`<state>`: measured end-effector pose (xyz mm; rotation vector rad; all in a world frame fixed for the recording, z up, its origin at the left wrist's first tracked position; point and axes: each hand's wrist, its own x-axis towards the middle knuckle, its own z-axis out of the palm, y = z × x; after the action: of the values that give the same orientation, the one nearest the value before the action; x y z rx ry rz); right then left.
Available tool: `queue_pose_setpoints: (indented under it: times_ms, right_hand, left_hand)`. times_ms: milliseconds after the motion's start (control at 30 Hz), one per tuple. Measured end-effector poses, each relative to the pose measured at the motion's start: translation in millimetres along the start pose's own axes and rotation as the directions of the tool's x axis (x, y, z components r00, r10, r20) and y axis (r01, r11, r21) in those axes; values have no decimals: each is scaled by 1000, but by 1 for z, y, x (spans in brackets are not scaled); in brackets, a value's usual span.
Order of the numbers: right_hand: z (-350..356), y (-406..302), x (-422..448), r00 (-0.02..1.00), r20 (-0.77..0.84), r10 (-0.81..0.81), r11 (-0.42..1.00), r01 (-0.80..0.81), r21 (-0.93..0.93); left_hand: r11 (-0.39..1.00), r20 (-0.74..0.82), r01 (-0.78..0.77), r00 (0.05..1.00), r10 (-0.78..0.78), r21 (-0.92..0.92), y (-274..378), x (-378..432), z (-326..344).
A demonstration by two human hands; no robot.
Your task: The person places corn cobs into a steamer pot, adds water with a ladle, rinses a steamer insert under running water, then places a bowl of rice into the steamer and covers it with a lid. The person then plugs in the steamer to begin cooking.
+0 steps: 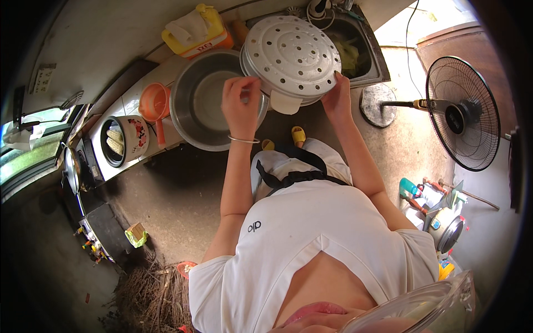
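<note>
A round metal steamer tier (pixel 293 54) with a perforated face is held up in front of me, its holes towards the camera. It has a cream tab handle (pixel 285 103) on its near side. My left hand (pixel 240 109), with a bangle at the wrist, pinches the left rim. On the right edge, my right hand (pixel 338 100) grips with the thumb near the top face and the fingers mostly hidden beneath. Below and left of the tier is a large metal basin (pixel 195 95), partly covered by my left hand and forearm.
A sink (pixel 366 54) with green leaves lies behind the tier. A yellow jug (pixel 195 35), an orange dipper (pixel 154 102) and a flowered pot (pixel 135 135) line the counter (pixel 114 172). A standing fan (pixel 462 114) is at right; dry twigs (pixel 154 295) lie lower left.
</note>
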<state>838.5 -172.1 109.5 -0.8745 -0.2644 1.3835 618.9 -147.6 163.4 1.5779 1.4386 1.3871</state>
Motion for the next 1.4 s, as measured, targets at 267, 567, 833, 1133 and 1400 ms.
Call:
queue_pose_setpoints:
  times_ms: [267,567,833,1133,1400]
  right_hand:
    - [-15,-5,2,999,-50,17,1000,-16,19]
    - [-30,-4,2,997,-74,-8,1000,9,12]
    - [-34,-10,8,999,-48,14,1000,-14,6]
    - [-54,4,48,982,36,186,981,-188,41]
    - [-21,-14,77,993,34,115,953,-100,-287]
  left_hand:
    - [818,168,401,849,-501,411,-223,-8,-27]
    - [513,289,143,685,-669,847,-305,-28,-40]
    - [615,370,7,793,-484,789,-263,-3,-135]
    - [809,157,466,824,-544,358,-189,-66,-199]
    - [306,62,772,406,-912,-557,-188,-299,-242]
